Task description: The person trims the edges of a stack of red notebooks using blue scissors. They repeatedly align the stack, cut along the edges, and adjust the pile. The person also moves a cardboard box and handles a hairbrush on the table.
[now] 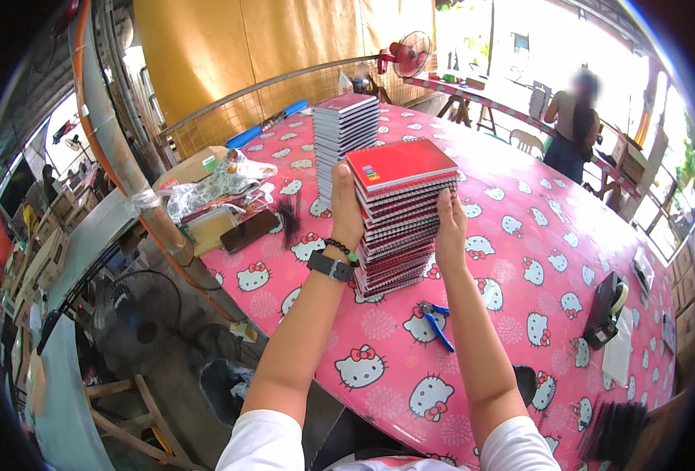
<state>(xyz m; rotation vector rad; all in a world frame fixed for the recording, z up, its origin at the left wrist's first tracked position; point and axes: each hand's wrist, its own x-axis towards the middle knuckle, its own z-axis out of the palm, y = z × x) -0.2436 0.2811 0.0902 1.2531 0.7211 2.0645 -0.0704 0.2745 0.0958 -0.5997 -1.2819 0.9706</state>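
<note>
A tall stack of red spiral notebooks (402,163) stands on the table in front of me, its wire-bound edges showing on the near and right sides. My left hand (346,210) lies flat along the stack's left side, thumb up near the top cover. Against the right side presses my right hand (451,228), fingers near the upper edge. The stack is gripped between both palms. Just behind it rises a second stack of notebooks (339,145) with greyish edges. Blue-handled cutting pliers (439,326) lie on the table below the red stack, by my right forearm.
A pink patterned cloth (394,385) covers the table. To the left lie a dark phone (249,230), plastic wrapping (222,184) and a post (147,200) beyond. A tape dispenser (605,310) and black binding wires (614,428) sit right. Another person (573,125) stands at the back.
</note>
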